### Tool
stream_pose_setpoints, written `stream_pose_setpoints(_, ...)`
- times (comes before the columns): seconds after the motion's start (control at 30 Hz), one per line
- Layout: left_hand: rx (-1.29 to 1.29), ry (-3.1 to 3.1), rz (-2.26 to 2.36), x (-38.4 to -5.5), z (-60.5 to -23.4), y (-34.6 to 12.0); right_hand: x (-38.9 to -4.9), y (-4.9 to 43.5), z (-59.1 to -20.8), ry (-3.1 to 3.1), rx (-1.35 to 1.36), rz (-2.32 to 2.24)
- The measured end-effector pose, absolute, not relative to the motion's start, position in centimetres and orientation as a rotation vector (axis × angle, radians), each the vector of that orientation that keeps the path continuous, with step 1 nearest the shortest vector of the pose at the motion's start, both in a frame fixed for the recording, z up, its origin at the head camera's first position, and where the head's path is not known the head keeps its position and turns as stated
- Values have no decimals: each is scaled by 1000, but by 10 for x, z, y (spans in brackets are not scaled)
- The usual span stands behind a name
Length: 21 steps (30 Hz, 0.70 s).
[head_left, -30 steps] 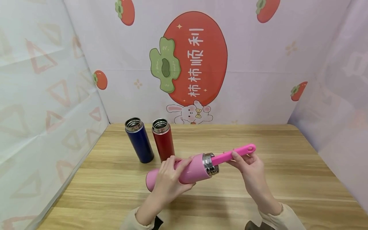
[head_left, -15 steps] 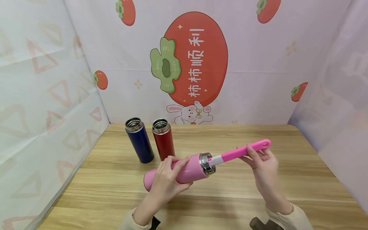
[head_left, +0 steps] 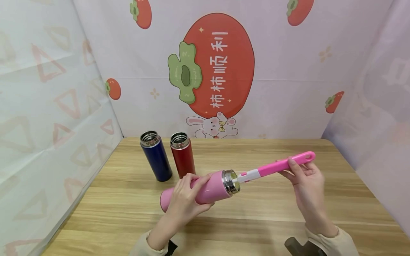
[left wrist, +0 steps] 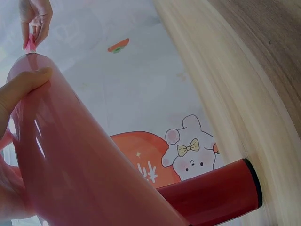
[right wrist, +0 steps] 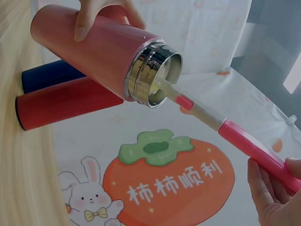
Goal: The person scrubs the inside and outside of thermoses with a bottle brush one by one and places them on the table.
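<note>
My left hand [head_left: 185, 199] grips a pink thermos bottle [head_left: 211, 188] round its body, tilted nearly flat with its steel mouth to the right. A pink-and-white bottle brush [head_left: 277, 166] sticks out of that mouth, and my right hand [head_left: 305, 181] pinches its pink handle near the end. In the right wrist view the white shaft of the brush [right wrist: 204, 109] enters the steel neck; something yellowish shows just inside, the rest of the head being hidden. The left wrist view has the bottle [left wrist: 80, 150] large and close, thumb along its top.
Two lidless thermos bottles stand on the wooden table [head_left: 112, 213] at the back left: a blue one [head_left: 157, 158] and a red one [head_left: 183, 158], close behind my left hand. A printed cloth [head_left: 288, 89] hangs behind the table and at both sides.
My right hand has moved right and slightly down, drawing the brush out so more of its white shaft shows. The pink bottle, in my left hand, has shifted slightly left.
</note>
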<state>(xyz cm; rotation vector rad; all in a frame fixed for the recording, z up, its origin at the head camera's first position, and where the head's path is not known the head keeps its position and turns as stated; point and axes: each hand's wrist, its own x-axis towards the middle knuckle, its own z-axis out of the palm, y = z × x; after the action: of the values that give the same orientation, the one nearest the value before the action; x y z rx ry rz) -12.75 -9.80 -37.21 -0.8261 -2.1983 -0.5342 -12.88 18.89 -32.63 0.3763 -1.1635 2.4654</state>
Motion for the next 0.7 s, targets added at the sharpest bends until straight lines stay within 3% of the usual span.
stream_pose_setpoints(0.7, -821, -2247, -537, -127, -373, -111, -128, 212, -321, -1054, 393, 2532)
